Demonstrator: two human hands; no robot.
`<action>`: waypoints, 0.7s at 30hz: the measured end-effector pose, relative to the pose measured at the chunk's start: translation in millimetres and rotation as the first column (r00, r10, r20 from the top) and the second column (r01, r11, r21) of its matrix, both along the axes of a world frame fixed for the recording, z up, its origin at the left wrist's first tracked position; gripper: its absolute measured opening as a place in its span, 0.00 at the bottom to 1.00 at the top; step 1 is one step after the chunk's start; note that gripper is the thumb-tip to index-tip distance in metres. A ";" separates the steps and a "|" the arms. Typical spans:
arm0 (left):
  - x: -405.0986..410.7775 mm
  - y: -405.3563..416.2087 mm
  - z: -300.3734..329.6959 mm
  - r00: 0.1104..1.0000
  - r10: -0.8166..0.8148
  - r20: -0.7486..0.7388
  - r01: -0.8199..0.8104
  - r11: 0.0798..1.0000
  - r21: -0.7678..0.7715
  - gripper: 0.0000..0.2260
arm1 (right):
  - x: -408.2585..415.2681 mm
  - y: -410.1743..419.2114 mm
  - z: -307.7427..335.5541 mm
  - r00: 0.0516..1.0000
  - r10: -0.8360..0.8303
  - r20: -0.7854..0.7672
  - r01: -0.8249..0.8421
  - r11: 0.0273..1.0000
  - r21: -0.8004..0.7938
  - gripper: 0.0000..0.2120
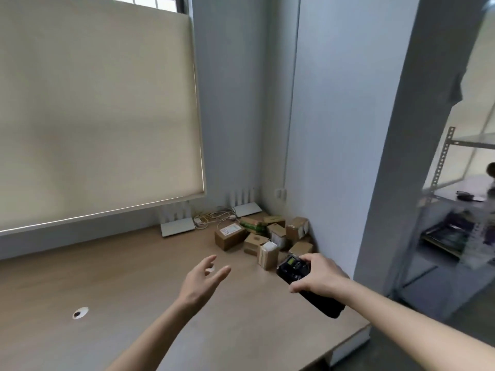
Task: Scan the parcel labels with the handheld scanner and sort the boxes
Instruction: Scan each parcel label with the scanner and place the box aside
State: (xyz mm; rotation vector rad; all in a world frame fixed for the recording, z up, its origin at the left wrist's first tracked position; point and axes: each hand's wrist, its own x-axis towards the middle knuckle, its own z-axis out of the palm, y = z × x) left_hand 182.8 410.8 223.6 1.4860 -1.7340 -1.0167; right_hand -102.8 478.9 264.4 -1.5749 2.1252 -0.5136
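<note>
A black handheld scanner [296, 269] with a small lit screen is gripped in my right hand [318, 274], above the right side of the wooden table [120, 277]. Its head points toward a pile of several small cardboard boxes [263, 236] in the far right corner. One brown box [230, 235] at the pile's left shows a white label on top. A box with white wrapping [267, 254] stands closest to the scanner. My left hand [201, 282] hovers over the table's middle, fingers spread, holding nothing, a short way left of the pile.
Two white routers [176, 223] [246, 207] and tangled cables [214, 218] lie along the back wall under a roller blind [93, 108]. A cable hole [79, 313] sits in the table at left. The table's right edge [348, 341] drops off beside a pillar; metal shelving [442, 170] stands beyond.
</note>
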 end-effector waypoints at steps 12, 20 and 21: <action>-131.9 -119.1 -48.9 0.992 -0.124 0.014 0.121 0.985 0.119 0.29 | -116.4 -80.4 -49.9 0.978 -0.191 0.089 0.184 0.980 0.075 0.41; -179.2 -255.2 -106.3 0.993 -0.115 0.037 0.105 0.973 0.207 0.27 | -149.9 -218.8 -99.6 0.969 -0.210 0.134 0.184 0.966 0.181 0.45; -184.0 -273.5 -114.6 0.993 -0.110 0.036 0.099 0.969 0.225 0.27 | -152.8 -238.2 -107.0 0.967 -0.216 0.137 0.187 0.962 0.198 0.45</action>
